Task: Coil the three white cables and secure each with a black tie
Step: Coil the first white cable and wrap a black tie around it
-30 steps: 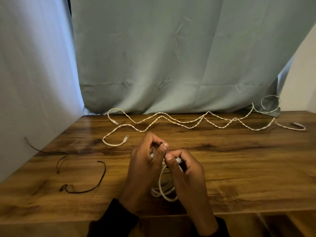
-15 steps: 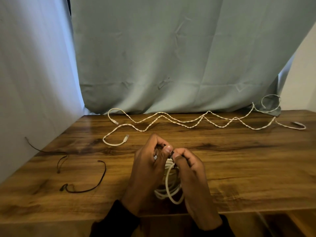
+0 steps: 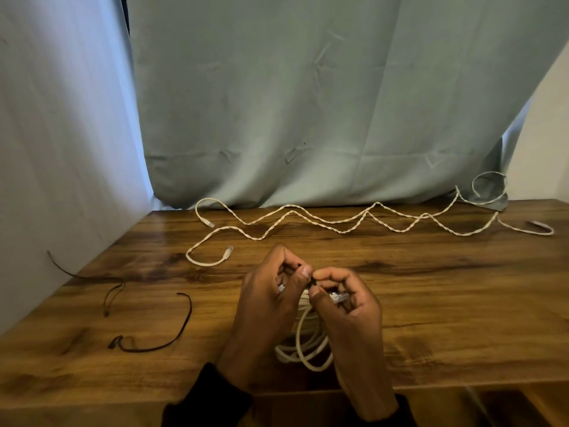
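Note:
A coiled white cable (image 3: 303, 349) hangs between my hands above the near edge of the wooden table (image 3: 446, 303). My left hand (image 3: 264, 306) and my right hand (image 3: 348, 315) pinch its top together, with a small black tie (image 3: 311, 280) showing between the fingertips and a clear plug (image 3: 338, 298) in my right fingers. Two long white cables (image 3: 338, 221) lie twisted together in a zigzag along the back of the table. Two loose black ties lie on the left, one (image 3: 166, 337) curved and near, one (image 3: 114, 295) farther left.
A pale blue-grey curtain (image 3: 308, 103) hangs behind the table and along the left side. The long cables end in plugs at the left back (image 3: 228, 251) and far right (image 3: 537, 224). The table's front edge runs just under my wrists.
Both hands have lifted slightly and my fingertips have closed in on the top of the coil; the plug now shows in my right fingers. The coil hangs lower between my wrists.

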